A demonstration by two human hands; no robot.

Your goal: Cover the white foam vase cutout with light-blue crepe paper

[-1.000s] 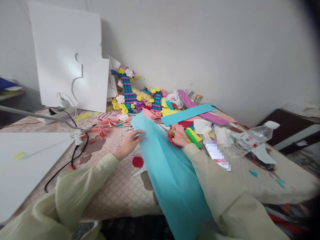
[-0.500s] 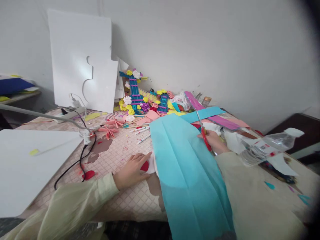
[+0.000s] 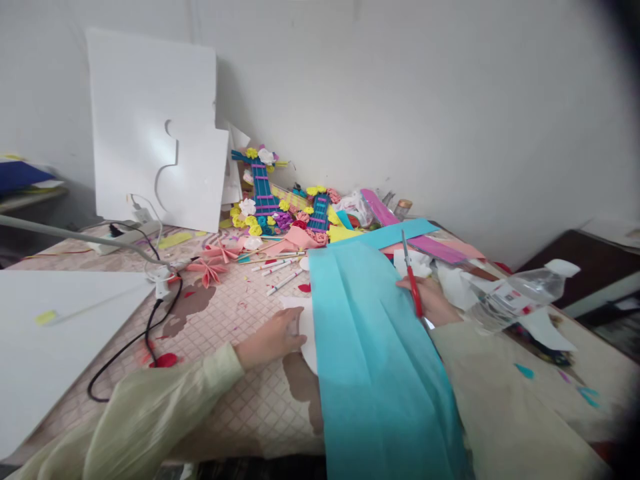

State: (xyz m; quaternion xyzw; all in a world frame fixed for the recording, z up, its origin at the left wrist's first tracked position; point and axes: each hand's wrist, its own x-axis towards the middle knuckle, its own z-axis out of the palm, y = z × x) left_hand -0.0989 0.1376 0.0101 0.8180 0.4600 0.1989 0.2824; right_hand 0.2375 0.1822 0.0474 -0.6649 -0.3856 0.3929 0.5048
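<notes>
A long sheet of turquoise crepe paper [image 3: 367, 360] lies lengthwise before me, creased and hanging over the table's near edge. My right hand [image 3: 429, 300] is at its right edge, closed around the red handles of a pair of scissors [image 3: 413, 283] whose blades point away from me. My left hand [image 3: 273, 337] is left of the sheet, thumb and finger closed at the edge of a piece of white paper [image 3: 308, 333]. Part of that paper is hidden beneath the turquoise sheet. A small red paper piece [image 3: 305, 288] lies just beyond it.
White-tipped sticks [image 3: 284, 282] and pink paper flowers [image 3: 206, 270] lie farther back. Guitar-shaped decorations [image 3: 263, 187] lean near the wall. A plastic bottle [image 3: 523, 297] lies right. Black cable [image 3: 145, 340] and white board [image 3: 75, 340] are left.
My left hand has shifted off the red piece, its fingers now more curled at the white paper, more of which shows. The scissors stand more upright in my right hand. The view has shifted slightly.
</notes>
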